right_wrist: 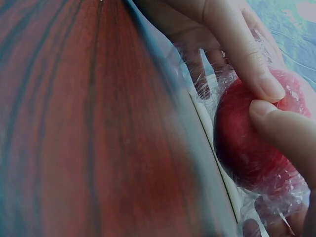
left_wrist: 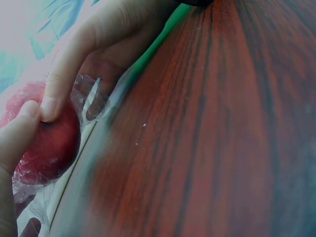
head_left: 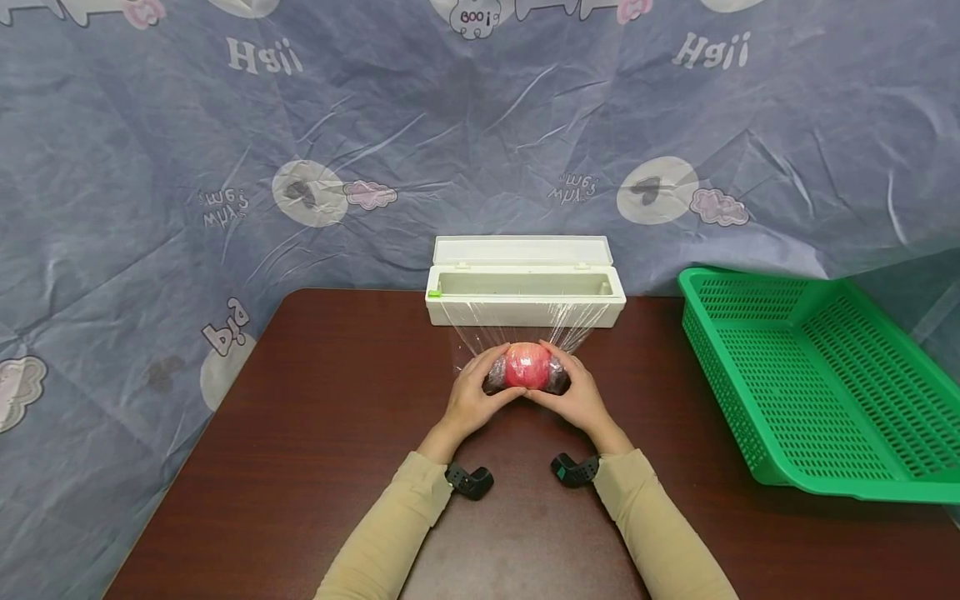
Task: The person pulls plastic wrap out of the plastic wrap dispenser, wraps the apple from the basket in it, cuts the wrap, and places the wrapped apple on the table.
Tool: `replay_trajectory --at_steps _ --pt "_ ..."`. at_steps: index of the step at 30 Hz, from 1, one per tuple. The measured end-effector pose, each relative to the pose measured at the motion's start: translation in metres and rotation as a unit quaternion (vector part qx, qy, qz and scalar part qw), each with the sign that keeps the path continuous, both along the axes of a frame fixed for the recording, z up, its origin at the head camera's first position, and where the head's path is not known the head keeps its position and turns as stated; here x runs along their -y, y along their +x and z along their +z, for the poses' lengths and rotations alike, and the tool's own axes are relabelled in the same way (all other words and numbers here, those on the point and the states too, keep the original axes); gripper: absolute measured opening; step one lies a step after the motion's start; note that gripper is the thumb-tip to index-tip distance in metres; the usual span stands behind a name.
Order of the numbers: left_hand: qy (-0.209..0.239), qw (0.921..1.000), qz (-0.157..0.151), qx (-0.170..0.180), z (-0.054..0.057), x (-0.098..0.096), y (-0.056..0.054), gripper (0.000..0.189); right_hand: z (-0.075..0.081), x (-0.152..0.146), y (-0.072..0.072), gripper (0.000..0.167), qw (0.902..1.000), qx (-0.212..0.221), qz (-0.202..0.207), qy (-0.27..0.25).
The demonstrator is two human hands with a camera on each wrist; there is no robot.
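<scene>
A red apple [head_left: 527, 365] covered in clear cling film [head_left: 491, 321] is between both hands in the head view. My left hand [head_left: 472, 398] grips its left side, and my right hand [head_left: 583, 400] grips its right side. Both thumbs press on the near face of the apple [right_wrist: 242, 138], tips almost meeting, as the right wrist view shows. Crumpled film bunches at either end of the apple [left_wrist: 57, 145], with fingers behind it. From the apple the film stretches in creased lines back to a white cling film dispenser box [head_left: 525, 313], whose lid [head_left: 522, 249] stands up.
To the right, a green plastic basket [head_left: 768, 462] sits on the dark brown wooden table [head_left: 315, 433]. A small bright green piece [head_left: 434, 293] is at the dispenser's left end. Behind the table hangs a grey-blue printed sheet [head_left: 450, 125].
</scene>
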State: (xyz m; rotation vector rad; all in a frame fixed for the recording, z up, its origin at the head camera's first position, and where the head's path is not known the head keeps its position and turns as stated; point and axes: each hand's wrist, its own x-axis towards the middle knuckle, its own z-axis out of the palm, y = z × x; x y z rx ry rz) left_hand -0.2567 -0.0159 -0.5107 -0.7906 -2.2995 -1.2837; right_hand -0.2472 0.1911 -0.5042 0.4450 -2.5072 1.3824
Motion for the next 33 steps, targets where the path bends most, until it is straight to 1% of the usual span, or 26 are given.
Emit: replay_trajectory --at_steps 3,6,10,12,15,20,22,25,29,33 --pt "0.003 1.0000 0.005 0.008 0.0002 0.0003 -0.0007 0.070 -0.0003 0.0000 0.0003 0.087 0.9997 0.001 0.009 -0.021" --pt "0.011 0.9996 0.011 0.022 -0.0007 0.0006 -0.0010 0.069 -0.0010 0.0002 0.0003 0.086 0.9992 -0.001 0.015 -0.037" --pt "0.013 0.9991 0.016 0.036 -0.0015 0.0013 -0.0004 0.069 -0.0020 0.0007 0.0002 0.079 0.9992 -0.005 0.013 -0.038" --pt "0.010 0.9990 0.018 0.039 -0.0013 0.0016 0.0001 0.070 -0.0020 0.0013 0.0002 0.080 0.9990 -0.005 0.016 -0.041" --pt "0.008 0.9991 0.017 0.039 -0.0011 0.0020 0.0003 0.070 -0.0013 0.0021 0.0009 0.083 0.9987 0.000 0.020 -0.048" --pt "-0.002 0.9992 0.022 0.033 -0.0016 0.0017 -0.0001 0.071 -0.0013 0.0026 0.0004 0.087 0.9981 -0.011 0.031 -0.052" --pt "-0.007 0.9992 0.026 0.030 -0.0015 0.0013 -0.0001 0.071 -0.0017 0.0023 -0.0001 0.087 0.9982 -0.012 0.030 -0.051" --pt "-0.015 0.9990 0.032 0.026 -0.0009 0.0009 0.0003 0.070 -0.0012 0.0021 0.0005 0.087 0.9984 -0.002 0.024 -0.051" --pt "-0.018 0.9989 0.039 0.021 -0.0010 0.0004 0.0004 0.070 -0.0012 0.0017 0.0006 0.086 0.9981 0.001 0.027 -0.055" --pt "-0.019 0.9986 0.043 0.025 -0.0017 0.0002 0.0006 0.069 -0.0014 0.0012 -0.0001 0.086 0.9988 0.002 0.021 -0.044"
